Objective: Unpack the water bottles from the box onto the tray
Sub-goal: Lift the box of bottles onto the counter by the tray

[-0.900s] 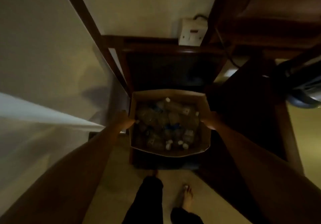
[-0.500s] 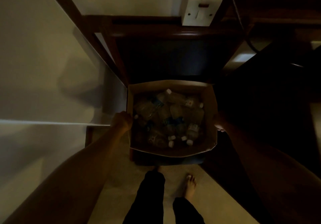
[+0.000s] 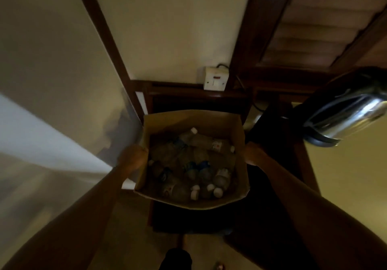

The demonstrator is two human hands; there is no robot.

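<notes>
Left hand (image 3: 132, 158) is at 9 o'clock of the box (image 3: 144, 177), and its fingers curl over the side wall and grip it. Water bottles (image 3: 188, 165) lie in a messy pile inside the box, white caps pointing all ways. At 3 o'clock the right hand (image 3: 252, 153) is pressed on the other wall; I cannot tell if its fingers are curled round it. No tray shows, so I think the box is being carried. Both hands should hold it level so no bottle rolls out. It hangs over a dark wooden stand (image 3: 199, 97). At 12 o'clock a white switch (image 3: 215, 78) sits on the pale wall (image 3: 167, 29). At 2 o'clock is a shiny kettle (image 3: 345, 112). The room is very dim.
</notes>
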